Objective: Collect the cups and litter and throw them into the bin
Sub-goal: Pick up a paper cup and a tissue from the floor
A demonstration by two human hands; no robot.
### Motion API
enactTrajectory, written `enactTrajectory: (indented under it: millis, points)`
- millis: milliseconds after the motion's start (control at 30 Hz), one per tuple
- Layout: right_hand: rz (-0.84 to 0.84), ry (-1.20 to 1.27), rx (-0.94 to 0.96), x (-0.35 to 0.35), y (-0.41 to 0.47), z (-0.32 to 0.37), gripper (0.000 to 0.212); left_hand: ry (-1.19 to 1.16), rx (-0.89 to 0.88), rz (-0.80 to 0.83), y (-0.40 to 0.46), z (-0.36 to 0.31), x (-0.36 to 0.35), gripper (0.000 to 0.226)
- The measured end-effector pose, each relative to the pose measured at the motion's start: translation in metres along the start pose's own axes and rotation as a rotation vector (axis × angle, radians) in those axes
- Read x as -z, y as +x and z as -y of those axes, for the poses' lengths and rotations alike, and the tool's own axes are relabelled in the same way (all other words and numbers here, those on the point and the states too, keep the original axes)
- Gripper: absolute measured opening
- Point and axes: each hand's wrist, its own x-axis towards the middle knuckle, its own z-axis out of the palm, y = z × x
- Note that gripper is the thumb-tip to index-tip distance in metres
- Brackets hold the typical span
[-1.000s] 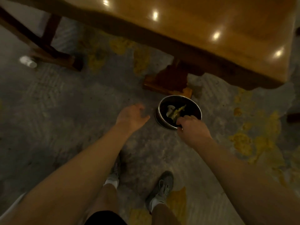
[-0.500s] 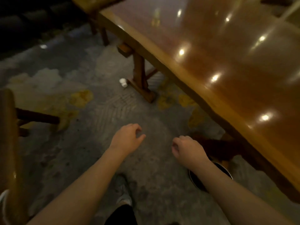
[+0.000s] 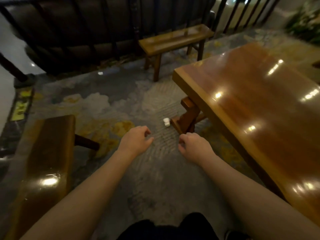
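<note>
Both hands, left hand (image 3: 134, 142) and right hand (image 3: 194, 147), hang loosely curled and empty at frame centre, likely readying for the white cup (image 3: 166, 122) beside the table leg (image 3: 186, 118).

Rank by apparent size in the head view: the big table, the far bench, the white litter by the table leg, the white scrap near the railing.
1. Big table
2. Far bench
3. White litter
4. White scrap, though distance may shrink it.
</note>
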Motion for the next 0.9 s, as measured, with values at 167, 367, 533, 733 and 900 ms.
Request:
enactTrajectory:
  millis: [167, 367, 533, 733, 900]
  points:
    - [0.042, 0.042, -0.003, -0.002, 0.089, -0.002, 0.016, 0.079, 0.034, 0.018, 0.066, 0.033, 0.020, 0.031]
    - [0.133, 0.107, -0.034, -0.040, 0.227, -0.038, 0.015, 0.171, 0.130, 0.130, 0.182, 0.072, 0.017, 0.035]
    - [0.282, 0.163, -0.099, -0.072, 0.331, -0.076, 0.017, 0.204, 0.215, 0.237, 0.286, 0.096, 0.003, 0.036]
    - [0.435, 0.175, -0.201, -0.124, 0.418, -0.119, 0.022, 0.236, 0.275, 0.311, 0.393, 0.135, -0.047, 0.031]
    - [0.469, 0.174, -0.351, -0.202, 0.477, -0.147, 0.020, 0.289, 0.278, 0.419, 0.473, 0.199, -0.126, 0.032]
